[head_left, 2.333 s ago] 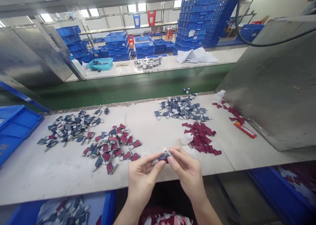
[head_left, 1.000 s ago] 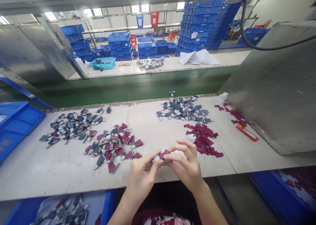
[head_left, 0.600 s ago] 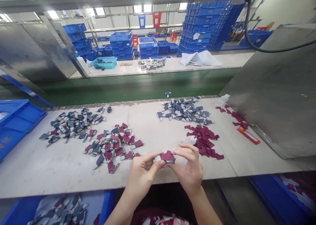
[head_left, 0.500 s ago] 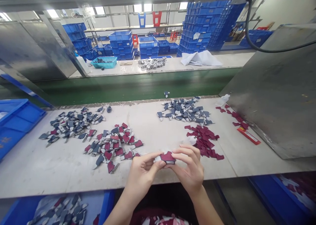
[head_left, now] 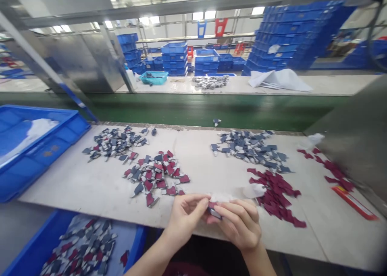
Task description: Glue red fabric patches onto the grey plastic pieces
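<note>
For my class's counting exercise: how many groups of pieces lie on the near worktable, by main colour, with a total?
Mostly navy and grey: 2 (left navy group, right navy group)
Mixed maroon and navy: 1 (mixed group)
All maroon: 2 (large maroon group, small maroon group)
Total: 5

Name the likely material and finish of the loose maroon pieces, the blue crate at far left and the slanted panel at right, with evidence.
Loose maroon pieces: matte, thin, flat; possibly fabric or soft rubber, undecidable.
Blue crate: probably plastic, faintly glossy, with one even colour and moulded-looking rim.
Slanted panel: likely metal, smooth grey with dull sheen.
</note>
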{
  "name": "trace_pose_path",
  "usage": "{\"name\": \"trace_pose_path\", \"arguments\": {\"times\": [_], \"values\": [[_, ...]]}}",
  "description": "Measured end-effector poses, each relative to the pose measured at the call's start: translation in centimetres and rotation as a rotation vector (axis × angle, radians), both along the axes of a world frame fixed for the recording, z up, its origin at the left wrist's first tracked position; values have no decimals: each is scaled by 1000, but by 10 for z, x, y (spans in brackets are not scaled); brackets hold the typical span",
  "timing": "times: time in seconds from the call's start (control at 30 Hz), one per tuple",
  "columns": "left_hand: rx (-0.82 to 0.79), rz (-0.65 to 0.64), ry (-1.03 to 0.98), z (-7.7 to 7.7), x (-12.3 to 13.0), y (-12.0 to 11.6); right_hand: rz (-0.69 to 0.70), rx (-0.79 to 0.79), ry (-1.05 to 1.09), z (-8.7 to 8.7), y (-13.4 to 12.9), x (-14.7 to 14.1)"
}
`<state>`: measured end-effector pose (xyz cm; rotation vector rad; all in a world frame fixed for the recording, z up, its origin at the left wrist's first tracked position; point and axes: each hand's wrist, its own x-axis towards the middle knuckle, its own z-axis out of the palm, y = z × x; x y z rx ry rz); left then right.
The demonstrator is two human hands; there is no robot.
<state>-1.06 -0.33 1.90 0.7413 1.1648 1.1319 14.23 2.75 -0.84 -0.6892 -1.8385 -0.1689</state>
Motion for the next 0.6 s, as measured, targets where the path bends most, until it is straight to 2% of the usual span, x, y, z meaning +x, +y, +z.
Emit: {"name": "trace_pose_path", "arguments": {"times": [0.13,0.23,0.33,0.4,0.43,0.5,0.6], "values": [[-101,-65,-108,-6,-6,-18,204,-88,-1,-2,0,-28],[-73,130,7,-11,-29,-27,267,-115,-37,-2,3,-47],[5,450,334,-19,-75,-39,302,-162,-74,-6,8,-49],[10,666,585,-28,-112,-49,267,-225,-50,-13,10,-41],[-2,736,690,-34,-131,-54,221,-258,-21,-18,11,-34],[-59,787,910,-45,-166,-63,150,-295,25,-29,11,-18],[-118,700,1246,-55,-203,-67,96,-286,52,-46,6,11]]}}
